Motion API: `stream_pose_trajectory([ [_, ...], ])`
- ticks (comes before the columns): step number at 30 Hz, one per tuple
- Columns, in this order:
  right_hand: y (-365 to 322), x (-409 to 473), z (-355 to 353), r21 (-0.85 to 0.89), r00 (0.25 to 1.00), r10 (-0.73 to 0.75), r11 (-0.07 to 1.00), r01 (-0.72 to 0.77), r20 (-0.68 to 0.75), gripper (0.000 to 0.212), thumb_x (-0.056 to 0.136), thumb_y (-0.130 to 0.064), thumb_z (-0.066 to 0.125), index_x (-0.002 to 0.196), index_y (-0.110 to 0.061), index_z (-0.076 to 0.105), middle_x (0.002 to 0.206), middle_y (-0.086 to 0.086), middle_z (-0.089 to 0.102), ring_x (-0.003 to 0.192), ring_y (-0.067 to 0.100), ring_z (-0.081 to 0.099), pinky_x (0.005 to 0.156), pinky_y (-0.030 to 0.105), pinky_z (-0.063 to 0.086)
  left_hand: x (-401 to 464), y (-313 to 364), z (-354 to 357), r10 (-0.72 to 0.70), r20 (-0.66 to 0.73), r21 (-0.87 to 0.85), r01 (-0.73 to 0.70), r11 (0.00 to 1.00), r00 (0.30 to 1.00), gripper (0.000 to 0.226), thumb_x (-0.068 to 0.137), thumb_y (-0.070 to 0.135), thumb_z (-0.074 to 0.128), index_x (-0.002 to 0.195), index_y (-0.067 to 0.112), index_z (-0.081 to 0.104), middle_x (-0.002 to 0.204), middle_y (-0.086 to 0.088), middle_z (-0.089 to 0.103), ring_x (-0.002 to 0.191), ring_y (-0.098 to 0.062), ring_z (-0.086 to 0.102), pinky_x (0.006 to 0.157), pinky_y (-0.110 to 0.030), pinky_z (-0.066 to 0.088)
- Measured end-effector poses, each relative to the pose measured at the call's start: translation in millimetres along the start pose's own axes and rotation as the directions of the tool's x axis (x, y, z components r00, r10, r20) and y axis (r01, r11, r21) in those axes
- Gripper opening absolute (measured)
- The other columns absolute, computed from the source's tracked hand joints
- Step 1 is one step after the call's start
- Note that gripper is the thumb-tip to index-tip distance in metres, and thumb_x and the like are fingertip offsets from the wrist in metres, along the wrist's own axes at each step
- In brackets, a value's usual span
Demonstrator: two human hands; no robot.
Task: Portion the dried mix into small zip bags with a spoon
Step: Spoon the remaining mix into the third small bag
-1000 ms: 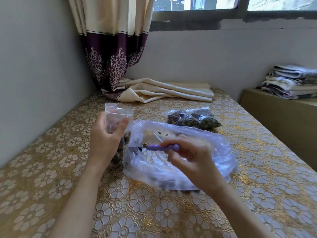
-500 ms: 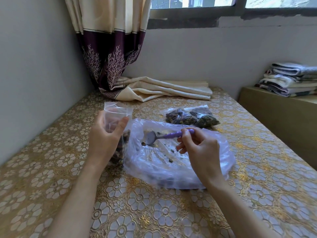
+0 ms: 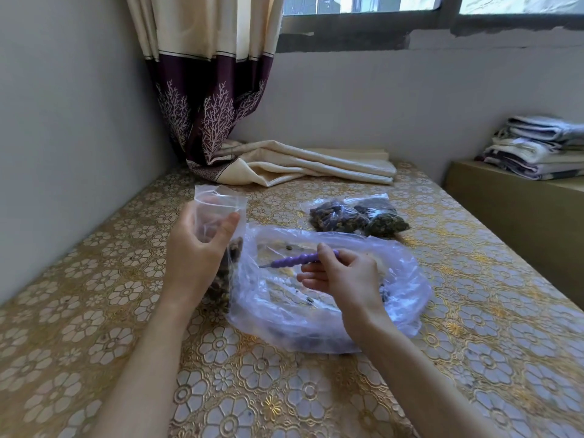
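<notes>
My left hand (image 3: 197,251) grips a small clear zip bag (image 3: 219,202) upright, its mouth open at the top and dark dried mix (image 3: 226,273) filling its lower part. My right hand (image 3: 343,279) pinches the purple handle of a spoon (image 3: 298,259) over a large clear plastic bag (image 3: 395,298) lying on the table. The spoon points left toward the small bag; its bowl is hidden behind the plastic. A few dark bits of mix lie inside the large bag. Filled small bags (image 3: 355,216) of dried mix rest farther back.
The table wears a gold floral cloth (image 3: 284,390). A cream curtain (image 3: 303,164) trails onto its far side, beside the grey wall on the left. A low wooden box (image 3: 518,216) with folded towels (image 3: 537,147) stands at the right.
My right hand lifted the spoon out of the small bag, swung it over the large bag, then lowered it with the bowl sinking behind the plastic. My left hand kept still.
</notes>
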State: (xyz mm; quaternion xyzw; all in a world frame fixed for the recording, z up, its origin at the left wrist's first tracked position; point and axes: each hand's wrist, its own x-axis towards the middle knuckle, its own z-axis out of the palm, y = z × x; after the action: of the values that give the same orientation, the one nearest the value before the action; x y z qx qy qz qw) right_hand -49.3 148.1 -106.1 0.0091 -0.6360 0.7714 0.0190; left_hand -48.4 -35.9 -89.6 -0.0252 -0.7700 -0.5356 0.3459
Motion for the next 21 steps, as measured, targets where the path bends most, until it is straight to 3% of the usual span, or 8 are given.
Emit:
stream_pose_trajectory([
  [2, -0.1, 3.2, -0.4, 0.121, 0.99, 0.141, 0.983, -0.139, -0.005, 0.03, 0.095, -0.013, 0.053, 0.071, 0.0, 0.066, 0.063, 0.015, 0.07, 0.06, 0.025, 0.07, 0.053, 0.022, 0.055, 0.1, -0.3, 0.1, 0.0, -0.006, -0.007, 0.0, 1.0, 1.0, 0.026, 0.076, 0.045, 0.061, 0.099, 0.033, 0.053, 0.094, 0.011, 0.066, 0.082, 0.004, 0.065, 0.065, -0.008, 0.048],
  [5, -1.9, 3.8, -2.1, 0.2, 0.976, 0.218, 0.956, -0.213, -0.003, 0.029, 0.095, -0.01, 0.052, 0.073, 0.004, 0.065, 0.066, 0.017, 0.07, 0.063, 0.025, 0.071, 0.055, 0.023, 0.057, 0.1, -1.5, -0.3, 0.003, -0.007, -0.001, -0.003, 1.0, 1.0, 0.031, 0.078, 0.043, 0.061, 0.103, 0.027, 0.054, 0.095, 0.01, 0.066, 0.08, 0.004, 0.065, 0.063, -0.007, 0.047],
  [16, -6.3, 5.8, -21.8, 0.227, 0.986, 0.127, 0.969, -0.1, -0.107, 0.028, 0.096, -0.009, 0.05, 0.074, 0.002, 0.065, 0.062, 0.014, 0.069, 0.062, 0.024, 0.07, 0.056, 0.022, 0.056, -1.2, -6.2, 1.2, 0.015, 0.021, 0.072, -0.016, 0.997, 1.0, 0.04, 0.078, 0.041, 0.064, 0.109, 0.017, 0.055, 0.092, 0.008, 0.067, 0.078, 0.003, 0.065, 0.062, -0.01, 0.049],
  [21, -7.6, 2.0, -28.7, 0.162, 0.988, 0.023, 0.987, 0.002, -0.152, 0.027, 0.096, -0.012, 0.051, 0.075, -0.001, 0.065, 0.063, 0.012, 0.07, 0.063, 0.024, 0.071, 0.057, 0.022, 0.056, -2.2, -9.1, 2.9, -0.022, 0.119, 0.148, 0.005, 0.989, 0.993, 0.033, 0.071, 0.053, 0.063, 0.096, 0.034, 0.051, 0.089, 0.009, 0.067, 0.08, 0.002, 0.063, 0.064, -0.013, 0.047],
])
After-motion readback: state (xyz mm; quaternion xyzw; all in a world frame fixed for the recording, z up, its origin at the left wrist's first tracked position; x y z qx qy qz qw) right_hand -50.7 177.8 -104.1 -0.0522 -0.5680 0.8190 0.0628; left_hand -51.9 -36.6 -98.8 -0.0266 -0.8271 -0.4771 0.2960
